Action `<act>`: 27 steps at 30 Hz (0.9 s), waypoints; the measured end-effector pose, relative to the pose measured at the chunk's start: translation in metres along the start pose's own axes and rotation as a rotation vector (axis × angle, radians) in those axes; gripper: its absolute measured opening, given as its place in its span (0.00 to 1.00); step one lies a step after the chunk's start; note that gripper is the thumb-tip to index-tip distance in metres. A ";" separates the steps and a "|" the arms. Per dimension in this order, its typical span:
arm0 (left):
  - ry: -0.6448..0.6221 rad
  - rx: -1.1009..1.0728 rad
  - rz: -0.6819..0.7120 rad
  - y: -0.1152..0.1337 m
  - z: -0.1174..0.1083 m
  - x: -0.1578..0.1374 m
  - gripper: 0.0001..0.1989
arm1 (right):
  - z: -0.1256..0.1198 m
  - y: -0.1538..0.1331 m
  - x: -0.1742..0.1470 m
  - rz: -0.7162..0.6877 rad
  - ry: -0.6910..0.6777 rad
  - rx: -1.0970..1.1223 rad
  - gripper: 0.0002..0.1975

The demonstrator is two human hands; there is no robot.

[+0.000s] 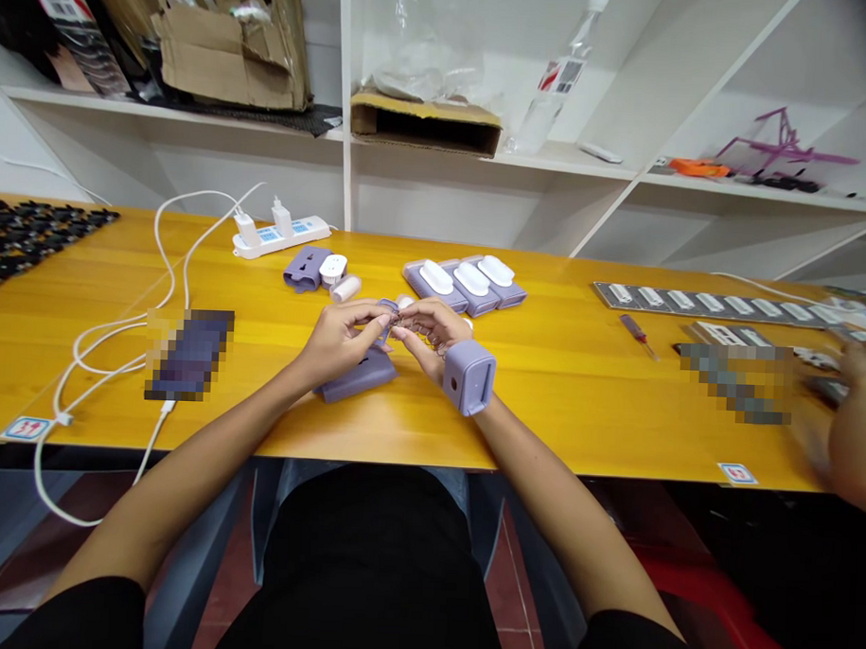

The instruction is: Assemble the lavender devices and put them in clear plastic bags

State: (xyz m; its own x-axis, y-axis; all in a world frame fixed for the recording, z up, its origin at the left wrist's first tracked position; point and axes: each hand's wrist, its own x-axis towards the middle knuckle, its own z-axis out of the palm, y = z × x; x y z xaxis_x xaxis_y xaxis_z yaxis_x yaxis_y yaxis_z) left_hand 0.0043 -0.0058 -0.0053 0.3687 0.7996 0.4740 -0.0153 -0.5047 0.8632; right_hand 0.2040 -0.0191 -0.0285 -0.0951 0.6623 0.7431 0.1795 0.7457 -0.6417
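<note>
In the head view, the left hand (338, 345) pinches a small lilac part (386, 308) above the surface (579, 405), and the right hand (434, 322) has its grip curled closed on a thin coil (432, 339) just beside it. A boxy lilac housing (468, 377) shows at the right wrist, its support unclear, while a lilac casing (360, 377) lies below the left hand.

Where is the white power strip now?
In the head view, the power strip sits on the table, back left, a purple piece in front of its right end.
</note>
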 end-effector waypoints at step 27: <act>0.145 0.265 0.133 -0.016 0.003 -0.005 0.08 | -0.001 0.008 -0.001 -0.173 -0.077 -0.105 0.13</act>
State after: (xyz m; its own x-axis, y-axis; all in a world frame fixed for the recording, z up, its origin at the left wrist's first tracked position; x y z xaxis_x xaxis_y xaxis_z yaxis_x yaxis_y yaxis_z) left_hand 0.0052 -0.0028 -0.0216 0.2429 0.7496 0.6158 0.1953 -0.6596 0.7258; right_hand 0.2063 -0.0138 -0.0349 -0.2075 0.5320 0.8209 0.2547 0.8396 -0.4798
